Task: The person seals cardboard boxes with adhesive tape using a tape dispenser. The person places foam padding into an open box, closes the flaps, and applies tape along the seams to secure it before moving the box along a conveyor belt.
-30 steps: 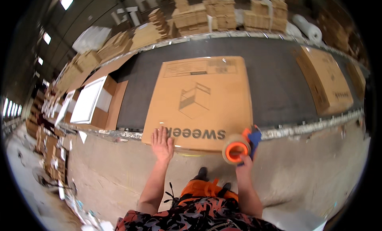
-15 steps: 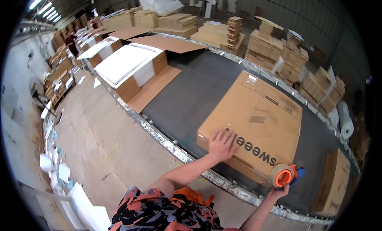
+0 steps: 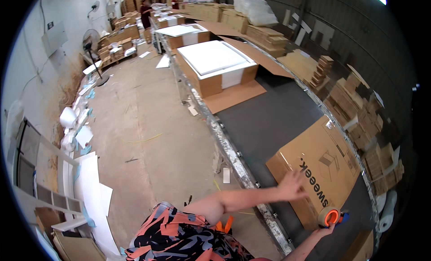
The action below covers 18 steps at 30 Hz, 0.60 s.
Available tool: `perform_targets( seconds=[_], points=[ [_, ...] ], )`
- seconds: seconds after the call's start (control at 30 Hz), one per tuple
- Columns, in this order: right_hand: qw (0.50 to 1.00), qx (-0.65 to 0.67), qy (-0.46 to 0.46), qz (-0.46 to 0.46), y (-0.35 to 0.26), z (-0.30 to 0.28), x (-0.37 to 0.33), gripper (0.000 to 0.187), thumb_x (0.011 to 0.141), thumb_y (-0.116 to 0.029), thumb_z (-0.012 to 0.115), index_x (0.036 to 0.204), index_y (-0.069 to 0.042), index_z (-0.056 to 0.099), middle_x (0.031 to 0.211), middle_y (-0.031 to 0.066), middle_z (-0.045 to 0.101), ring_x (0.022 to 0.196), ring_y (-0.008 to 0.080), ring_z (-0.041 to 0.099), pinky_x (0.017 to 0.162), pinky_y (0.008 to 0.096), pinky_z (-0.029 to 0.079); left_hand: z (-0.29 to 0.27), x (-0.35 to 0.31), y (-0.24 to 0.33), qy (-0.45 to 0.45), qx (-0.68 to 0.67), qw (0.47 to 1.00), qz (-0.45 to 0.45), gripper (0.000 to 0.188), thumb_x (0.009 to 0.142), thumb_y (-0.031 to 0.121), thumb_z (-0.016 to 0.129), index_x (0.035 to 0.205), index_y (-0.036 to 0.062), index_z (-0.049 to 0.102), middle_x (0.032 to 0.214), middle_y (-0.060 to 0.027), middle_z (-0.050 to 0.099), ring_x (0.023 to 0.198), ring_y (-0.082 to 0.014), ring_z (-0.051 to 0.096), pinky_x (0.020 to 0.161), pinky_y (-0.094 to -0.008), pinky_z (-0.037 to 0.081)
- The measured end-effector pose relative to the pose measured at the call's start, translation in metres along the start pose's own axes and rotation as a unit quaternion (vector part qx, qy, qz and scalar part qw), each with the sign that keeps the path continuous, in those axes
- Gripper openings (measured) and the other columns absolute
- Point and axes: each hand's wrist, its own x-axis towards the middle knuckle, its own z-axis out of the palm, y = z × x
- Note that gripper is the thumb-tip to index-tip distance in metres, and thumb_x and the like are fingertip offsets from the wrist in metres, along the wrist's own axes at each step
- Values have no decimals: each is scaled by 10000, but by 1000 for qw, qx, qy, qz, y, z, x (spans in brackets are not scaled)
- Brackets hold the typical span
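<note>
A closed brown carton (image 3: 310, 164) with dark lettering and a line drawing on top lies on the dark conveyor belt (image 3: 265, 121). My left hand (image 3: 292, 186) is over the carton's near left part, its fingers loosely apart and nothing in them; blur hides whether it touches the cardboard. At the carton's near right end, my right hand (image 3: 327, 230) grips a tape dispenser (image 3: 331, 217) with an orange hub and a blue part. The dispenser's handle is mostly hidden.
Up the belt stands an open carton (image 3: 208, 85) with white panels (image 3: 215, 56) in it, its flaps spread out. Another carton (image 3: 361, 246) is at the lower right. Stacked flat boards (image 3: 345, 97) line the far side. A standing fan (image 3: 92, 54) is by the left wall.
My view has swung left, so the belt and carton appear farther right. My left hand, laid flat on the carton before, has shifted and its fingers have lifted. My right hand keeps the tape dispenser.
</note>
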Motion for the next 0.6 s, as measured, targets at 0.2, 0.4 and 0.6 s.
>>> perform_targets(
  seconds=[0.2,0.4,0.6],
  points=[
    [784,-386,82,-479,62,83,-115,654,728,-12,671,1341,36,447,1280,188,531,1070,294,573,916,385,478,-100,-66,171,-237,-363,832,345,393,902,344,576,1074,-9,570,1055,-212,587,1013,-284,567,894,-389,437],
    [873,-250,-414,-66,269,139,-327,580,642,-54,700,1205,-14,566,1029,63,610,925,180,582,843,338,473,-104,-107,164,-470,-492,688,252,356,925,315,553,1052,-16,579,1032,-196,599,1000,-231,557,879,-378,436],
    [632,-334,-694,86,315,169,-477,596,616,-78,702,1203,-83,596,1133,113,634,1033,232,631,888,342,497,-142,-140,92,-560,-630,539,-12,325,947,285,529,1030,-24,587,1009,-180,612,986,-179,546,864,-367,436]
  ],
)
